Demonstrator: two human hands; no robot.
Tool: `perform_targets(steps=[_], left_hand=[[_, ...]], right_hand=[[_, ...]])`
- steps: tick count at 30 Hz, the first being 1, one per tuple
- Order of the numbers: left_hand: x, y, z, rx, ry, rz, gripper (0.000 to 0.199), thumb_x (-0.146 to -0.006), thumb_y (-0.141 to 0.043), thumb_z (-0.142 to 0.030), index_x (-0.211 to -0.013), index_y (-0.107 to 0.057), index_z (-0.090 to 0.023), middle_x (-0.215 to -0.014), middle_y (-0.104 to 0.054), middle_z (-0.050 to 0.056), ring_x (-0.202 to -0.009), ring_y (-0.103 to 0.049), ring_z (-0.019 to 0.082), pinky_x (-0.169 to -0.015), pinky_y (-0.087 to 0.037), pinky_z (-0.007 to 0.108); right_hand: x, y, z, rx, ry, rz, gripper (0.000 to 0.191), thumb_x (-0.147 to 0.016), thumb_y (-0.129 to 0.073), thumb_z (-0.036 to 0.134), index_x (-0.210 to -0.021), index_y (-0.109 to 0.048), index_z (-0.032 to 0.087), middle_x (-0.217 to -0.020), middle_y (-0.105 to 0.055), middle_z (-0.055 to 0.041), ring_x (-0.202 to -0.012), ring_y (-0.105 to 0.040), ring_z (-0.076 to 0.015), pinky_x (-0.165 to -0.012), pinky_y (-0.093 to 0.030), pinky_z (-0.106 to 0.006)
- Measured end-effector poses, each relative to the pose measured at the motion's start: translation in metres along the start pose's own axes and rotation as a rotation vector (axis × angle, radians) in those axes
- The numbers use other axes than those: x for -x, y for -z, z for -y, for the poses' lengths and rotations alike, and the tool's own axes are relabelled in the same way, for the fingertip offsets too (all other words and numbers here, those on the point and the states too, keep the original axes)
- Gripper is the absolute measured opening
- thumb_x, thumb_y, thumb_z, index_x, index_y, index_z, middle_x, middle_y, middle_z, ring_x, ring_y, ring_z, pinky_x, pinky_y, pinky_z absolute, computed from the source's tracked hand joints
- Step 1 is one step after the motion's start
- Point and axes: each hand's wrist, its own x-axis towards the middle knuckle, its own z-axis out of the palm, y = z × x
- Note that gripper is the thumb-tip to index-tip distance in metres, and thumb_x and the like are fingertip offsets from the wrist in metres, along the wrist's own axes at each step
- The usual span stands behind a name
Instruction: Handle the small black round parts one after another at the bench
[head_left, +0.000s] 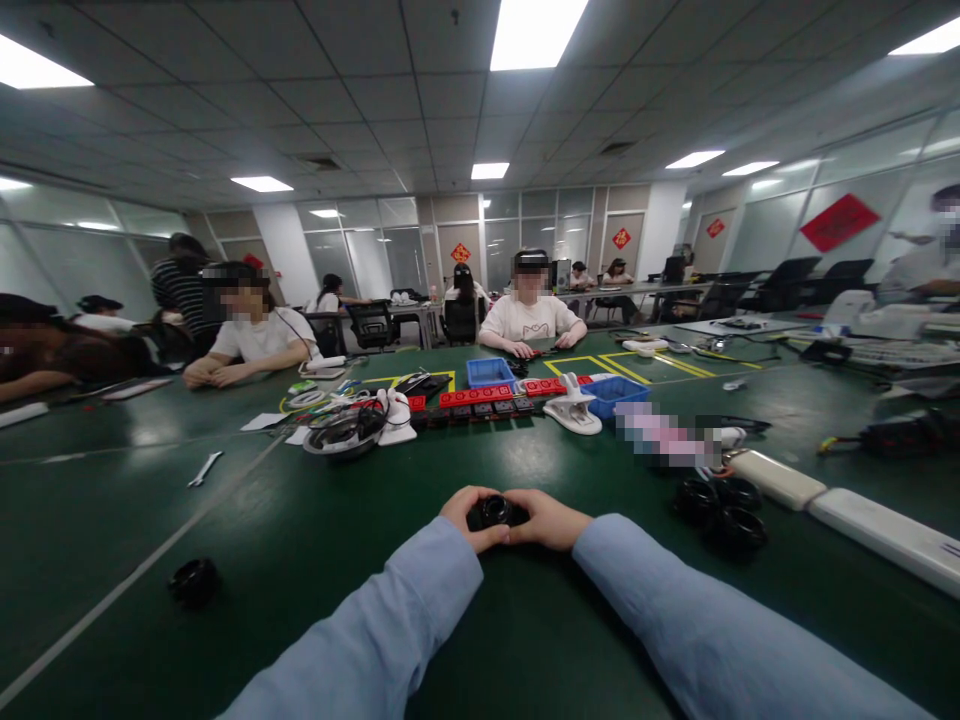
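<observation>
Both hands meet low in front of me, around a small black ring-shaped part [495, 511] with a round opening facing me. My left hand [466, 518] curls around its left side, and my right hand [551, 520] closes on it from the right; their thumbs come together at its near edge. Similar black ring-shaped parts [721, 512] sit in a cluster to the right of my right hand. Another black ring-shaped part [194, 583] lies alone on the left. The exact kind of these parts is hard to make out.
The green table [337, 570] carries a wrench [205, 469], a tray of cables [343, 428], red socket blocks [480, 396], a white clamp [573, 408] and blue bins [490, 373]. Long white cases [877, 535] lie at right. A person [531, 310] sits across; others sit further left.
</observation>
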Motion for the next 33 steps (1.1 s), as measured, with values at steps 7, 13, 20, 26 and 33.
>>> perform_targets(steps=[7,13,20,26,33], left_hand=[[0.002,0.005,0.001,-0.048,-0.017,-0.034,0.034,-0.057,-0.068,-0.025,-0.090,-0.062,-0.018,-0.089,-0.061,0.005,-0.088,-0.054,0.021,-0.081,-0.041,0.033],[0.004,-0.007,-0.011,-0.130,0.145,-0.183,0.033,-0.054,-0.070,-0.026,-0.083,-0.059,-0.016,-0.079,-0.056,0.002,-0.075,-0.054,0.017,-0.070,-0.044,0.030],[0.000,-0.011,-0.001,-0.046,0.115,-0.142,0.033,-0.055,-0.069,-0.026,-0.084,-0.058,-0.016,-0.080,-0.056,0.003,-0.075,-0.052,0.017,-0.068,-0.042,0.029],[-0.002,-0.003,0.007,0.060,0.092,-0.011,0.039,-0.055,-0.070,-0.028,-0.091,-0.059,-0.017,-0.088,-0.059,0.005,-0.079,-0.053,0.018,-0.067,-0.041,0.028],[-0.001,-0.002,0.006,0.077,0.105,0.006,0.042,-0.054,-0.070,-0.030,-0.092,-0.059,-0.016,-0.088,-0.059,0.006,-0.076,-0.053,0.017,-0.066,-0.041,0.027]], right_hand=[[0.002,-0.004,0.009,0.116,-0.053,-0.095,0.031,-0.054,-0.070,0.025,-0.076,-0.051,0.015,-0.066,-0.050,0.0042,-0.063,-0.046,-0.0111,-0.056,-0.035,-0.022],[0.000,-0.017,0.006,0.517,-0.072,-0.337,0.033,-0.055,-0.068,0.035,-0.073,-0.049,0.016,-0.066,-0.051,0.0011,-0.061,-0.046,-0.0127,-0.053,-0.032,-0.023],[0.002,-0.012,0.011,0.445,0.109,-0.245,0.049,-0.055,-0.069,0.034,-0.099,-0.054,0.017,-0.093,-0.059,-0.0055,-0.087,-0.052,-0.0218,-0.075,-0.037,-0.032],[0.001,0.005,0.006,-0.004,0.032,0.081,0.034,-0.061,-0.063,0.019,-0.093,-0.058,0.013,-0.087,-0.061,-0.0022,-0.081,-0.055,-0.0179,-0.072,-0.042,-0.029],[0.002,0.004,0.002,-0.048,0.009,0.063,0.035,-0.059,-0.067,0.024,-0.091,-0.059,0.013,-0.080,-0.061,0.0002,-0.076,-0.054,-0.0159,-0.070,-0.041,-0.027]])
